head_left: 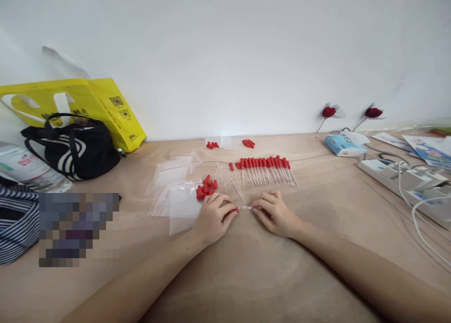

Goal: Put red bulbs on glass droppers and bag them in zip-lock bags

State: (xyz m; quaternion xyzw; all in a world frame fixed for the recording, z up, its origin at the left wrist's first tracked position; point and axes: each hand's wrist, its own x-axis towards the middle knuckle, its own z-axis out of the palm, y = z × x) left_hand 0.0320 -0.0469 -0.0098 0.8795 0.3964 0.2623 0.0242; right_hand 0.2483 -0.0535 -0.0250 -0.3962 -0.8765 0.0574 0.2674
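Observation:
My left hand [215,218] pinches a small red cap [234,211] between thumb and fingers. A thin clear tube [245,208] spans the gap between my hands, its right end in the closed fingers of my right hand [274,212]. Its left end is at the red cap; whether it sits inside is too small to tell. Behind my left hand lies a pile of loose red caps [206,188] on clear zip bags [181,209]. Bare clear tubes [223,177] lie beyond the hands, beside a long row of tubes with red caps [265,163].
Small bags with red caps [248,143] lie near the wall. A yellow bag [123,111], a black bag [89,147] and a plastic bottle [31,168] stand left. To the right are a blue tissue pack [344,145], fabric roses [329,111] and a power strip [405,184] with cables.

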